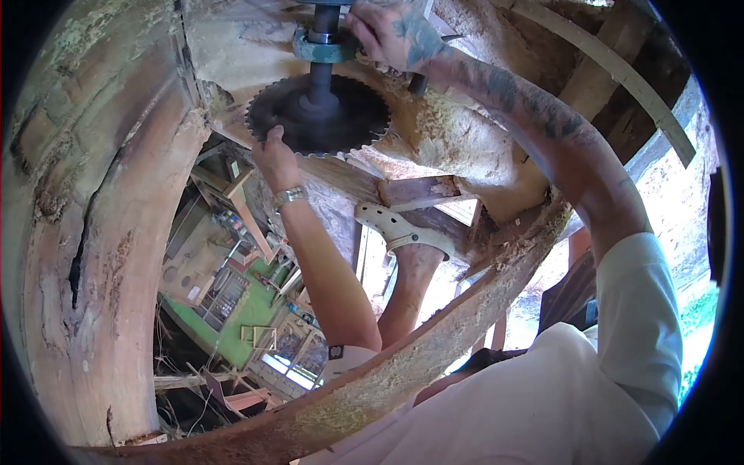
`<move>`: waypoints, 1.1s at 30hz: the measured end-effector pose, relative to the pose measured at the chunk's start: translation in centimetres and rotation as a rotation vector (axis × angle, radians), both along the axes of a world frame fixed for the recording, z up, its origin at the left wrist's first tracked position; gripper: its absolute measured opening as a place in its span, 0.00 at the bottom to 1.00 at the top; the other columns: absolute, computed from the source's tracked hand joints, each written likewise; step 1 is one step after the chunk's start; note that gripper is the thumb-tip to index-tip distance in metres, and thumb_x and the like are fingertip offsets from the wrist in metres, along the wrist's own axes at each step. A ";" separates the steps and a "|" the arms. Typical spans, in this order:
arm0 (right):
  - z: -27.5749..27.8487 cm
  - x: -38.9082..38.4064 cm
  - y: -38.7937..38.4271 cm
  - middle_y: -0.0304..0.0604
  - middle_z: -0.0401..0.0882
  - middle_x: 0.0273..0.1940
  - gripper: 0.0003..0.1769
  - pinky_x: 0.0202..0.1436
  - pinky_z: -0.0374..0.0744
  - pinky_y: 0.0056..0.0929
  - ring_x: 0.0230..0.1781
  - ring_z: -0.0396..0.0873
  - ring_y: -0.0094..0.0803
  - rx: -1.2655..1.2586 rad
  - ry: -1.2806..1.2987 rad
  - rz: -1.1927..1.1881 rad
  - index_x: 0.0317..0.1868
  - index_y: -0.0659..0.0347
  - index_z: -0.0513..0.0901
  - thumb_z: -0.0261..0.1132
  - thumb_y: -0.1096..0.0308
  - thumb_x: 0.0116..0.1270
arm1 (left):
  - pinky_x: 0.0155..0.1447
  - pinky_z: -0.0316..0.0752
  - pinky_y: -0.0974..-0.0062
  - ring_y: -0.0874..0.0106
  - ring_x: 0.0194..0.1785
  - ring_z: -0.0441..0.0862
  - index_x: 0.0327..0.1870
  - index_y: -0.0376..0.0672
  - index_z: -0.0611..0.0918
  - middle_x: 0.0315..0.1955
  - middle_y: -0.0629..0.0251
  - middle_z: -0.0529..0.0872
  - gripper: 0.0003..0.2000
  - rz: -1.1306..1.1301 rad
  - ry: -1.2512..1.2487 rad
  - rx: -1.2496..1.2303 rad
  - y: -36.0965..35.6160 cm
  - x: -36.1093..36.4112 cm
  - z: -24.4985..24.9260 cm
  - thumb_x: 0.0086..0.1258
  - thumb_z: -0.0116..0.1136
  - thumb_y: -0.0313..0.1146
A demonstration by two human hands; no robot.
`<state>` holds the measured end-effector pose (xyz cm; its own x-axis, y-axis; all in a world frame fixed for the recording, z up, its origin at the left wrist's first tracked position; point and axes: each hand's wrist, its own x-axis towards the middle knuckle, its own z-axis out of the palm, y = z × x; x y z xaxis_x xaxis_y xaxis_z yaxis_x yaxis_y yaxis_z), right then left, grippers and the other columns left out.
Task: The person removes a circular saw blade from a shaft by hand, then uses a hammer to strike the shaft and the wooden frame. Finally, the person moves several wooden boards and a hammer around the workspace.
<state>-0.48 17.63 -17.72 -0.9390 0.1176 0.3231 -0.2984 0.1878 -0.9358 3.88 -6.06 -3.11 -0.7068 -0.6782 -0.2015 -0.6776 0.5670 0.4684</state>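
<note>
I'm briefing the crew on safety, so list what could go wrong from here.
The bare left hand is at the edge of the round, dark, toothed blade; if the blade turns, its teeth could cut the fingers. The silvery banded wristband on that arm might snag on those teeth. The pale, perforated clog may protect the foot poorly from anything dropped.

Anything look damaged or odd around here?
Yes. The large timber at left has a long dark split running along it. Also risky-looking: the left hand, bare, is right at the toothed rim of the circular saw blade.
</note>
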 end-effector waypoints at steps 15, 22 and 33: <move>1.3 -0.1 1.7 0.54 0.78 0.25 0.07 0.26 0.79 0.41 0.22 0.82 0.47 -0.127 -0.172 -0.086 0.46 0.61 0.79 0.57 0.67 0.76 | 0.35 0.58 0.78 0.81 0.30 0.64 0.33 0.49 0.74 0.28 0.76 0.72 0.19 0.207 0.085 0.617 -3.9 0.7 2.9 0.74 0.60 0.54; 1.7 0.1 2.1 0.52 0.81 0.25 0.07 0.33 0.82 0.42 0.26 0.84 0.50 -0.123 -0.074 -0.029 0.41 0.64 0.80 0.59 0.70 0.69 | 0.29 0.62 0.69 0.77 0.22 0.66 0.16 0.37 0.76 0.15 0.71 0.73 0.21 -0.255 0.004 -0.044 2.7 7.1 -1.0 0.67 0.66 0.40; 1.7 0.2 1.3 0.50 0.83 0.28 0.08 0.35 0.83 0.39 0.28 0.86 0.45 -0.037 -0.164 0.056 0.45 0.61 0.81 0.57 0.70 0.69 | 0.29 0.62 0.71 0.76 0.21 0.66 0.25 0.41 0.78 0.18 0.72 0.70 0.21 0.017 0.013 0.049 0.5 0.5 1.8 0.67 0.67 0.50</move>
<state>-0.26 18.88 -16.06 -0.9842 0.0728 0.1614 -0.1502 0.1393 -0.9788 4.36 -5.60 -1.34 -0.6982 -0.6795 -0.2256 -0.6804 0.5317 0.5044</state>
